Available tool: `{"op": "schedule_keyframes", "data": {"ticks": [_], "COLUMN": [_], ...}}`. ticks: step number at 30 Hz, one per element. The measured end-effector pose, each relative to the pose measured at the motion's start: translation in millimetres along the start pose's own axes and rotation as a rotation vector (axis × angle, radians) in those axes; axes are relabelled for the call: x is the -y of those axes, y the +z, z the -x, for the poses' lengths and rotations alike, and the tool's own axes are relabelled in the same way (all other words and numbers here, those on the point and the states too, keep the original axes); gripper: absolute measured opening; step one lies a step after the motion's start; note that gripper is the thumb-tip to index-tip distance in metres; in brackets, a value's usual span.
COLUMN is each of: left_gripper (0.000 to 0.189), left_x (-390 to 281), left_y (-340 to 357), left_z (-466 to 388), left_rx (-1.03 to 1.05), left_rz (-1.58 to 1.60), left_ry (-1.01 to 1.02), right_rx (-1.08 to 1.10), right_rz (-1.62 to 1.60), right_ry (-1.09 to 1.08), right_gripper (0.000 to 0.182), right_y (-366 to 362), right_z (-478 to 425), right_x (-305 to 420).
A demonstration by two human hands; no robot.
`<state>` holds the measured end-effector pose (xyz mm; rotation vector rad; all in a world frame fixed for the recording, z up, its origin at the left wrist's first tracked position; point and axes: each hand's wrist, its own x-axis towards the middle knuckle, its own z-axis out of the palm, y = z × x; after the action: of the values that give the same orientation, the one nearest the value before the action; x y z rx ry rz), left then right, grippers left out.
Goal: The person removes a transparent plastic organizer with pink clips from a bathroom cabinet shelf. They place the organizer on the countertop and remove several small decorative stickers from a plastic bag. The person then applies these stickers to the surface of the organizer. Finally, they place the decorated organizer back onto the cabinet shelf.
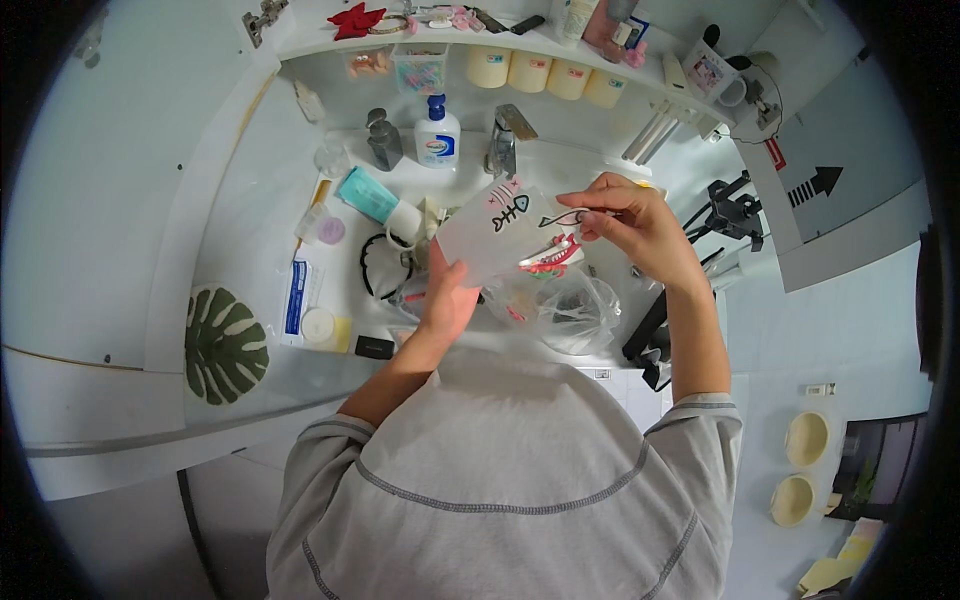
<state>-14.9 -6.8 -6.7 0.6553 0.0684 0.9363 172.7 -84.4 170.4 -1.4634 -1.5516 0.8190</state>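
Note:
My left hand (448, 296) holds a translucent white sheet or container (474, 244) from its lower left, above the sink counter. On its face are a fish-bone decoration (511, 213) and pink marks near the top. My right hand (637, 221) pinches a small fish-shaped outline piece (561, 218) between thumb and finger, at the right edge of the white item. Whether that piece touches the surface cannot be told. A red and white shoe-shaped decoration (553, 255) shows just below it. Under both hands lies a clear plastic bag (577, 311) with small things inside.
A chrome faucet (504, 142) stands behind the hands, with a white pump bottle (437, 139) and a grey pump bottle (384, 141) to its left. A teal tube (367, 193) and a black headband (367, 262) lie leftward. A black stand (656, 330) is at right.

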Motion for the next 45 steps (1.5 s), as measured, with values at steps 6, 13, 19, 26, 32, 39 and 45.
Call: {"op": "schedule_keyframes", "data": {"ticks": [6, 13, 19, 26, 32, 39, 45], "left_gripper": [0.065, 0.070, 0.074, 0.077, 0.078, 0.078, 0.077], "left_x": [2, 9, 10, 6, 8, 7, 8], "left_y": [5, -3, -5, -2, -7, -8, -9], "left_z": [-5, -4, -8, -15, -13, -14, -15], "left_rx": [-0.043, -0.084, -0.099, -0.121, -0.084, -0.093, -0.096], "left_rz": [-0.037, -0.097, -0.175, -0.174, -0.165, -0.181, -0.179], "left_ry": [0.030, 0.079, 0.100, 0.123, 0.114, 0.104, 0.102], "right_rx": [0.054, 0.073, 0.077, 0.066, 0.184, 0.133, 0.137], "right_rz": [-0.071, -0.003, 0.080, 0.132, 0.148, 0.139, 0.180], "right_ry": [0.161, 0.201, 0.150, 0.026, 0.146, 0.115, 0.056], "right_gripper": [0.007, 0.005, 0.004, 0.010, 0.018, 0.021, 0.022], "right_y": [-10, -13, 11, 18, 11, 10, 13], "right_z": [-18, -27, -36, -47, -48, -50, -51], "right_x": [6, 8, 1, -9, -9, -8, -12]}}
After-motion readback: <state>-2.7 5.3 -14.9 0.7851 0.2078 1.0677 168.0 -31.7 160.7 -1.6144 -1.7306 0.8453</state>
